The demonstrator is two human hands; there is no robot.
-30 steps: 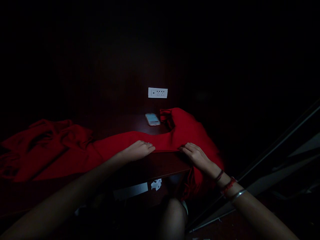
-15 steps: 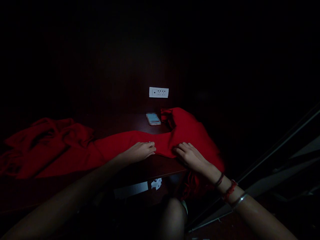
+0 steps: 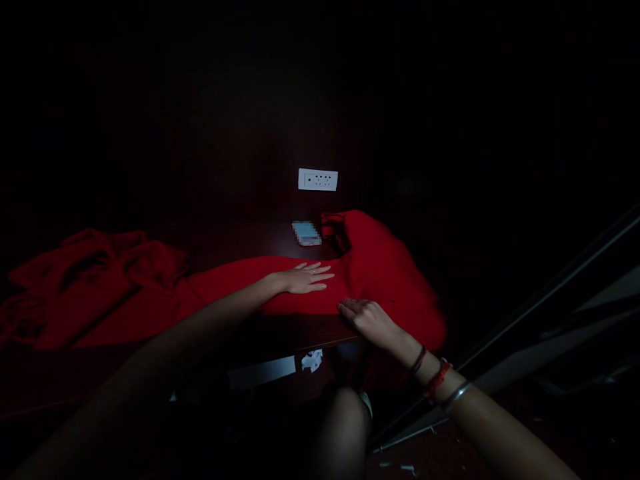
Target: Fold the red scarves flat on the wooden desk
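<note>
A long red cloth (image 3: 235, 287) lies across a dark wooden table (image 3: 295, 330), bunched at the far left and heaped at the right, where it hangs over the edge. My left hand (image 3: 307, 277) lies flat on the cloth with its fingers stretched out, a ring on one finger. My right hand (image 3: 367, 319) rests at the cloth's near edge by the table's front, fingers curled down onto the fabric. Bracelets circle my right wrist.
A white power socket (image 3: 318, 179) sits on the dark back wall. A small pale phone-like object (image 3: 306, 233) lies on the table behind the cloth. Under the table edge shows a white strip (image 3: 260, 371). My knee (image 3: 343, 427) is below. Slanted rails (image 3: 550, 300) run at the right.
My left hand has opened out flat and slid forward over the cloth. My right hand has drawn back toward the table's front edge, and the cloth's near edge has shifted with it.
</note>
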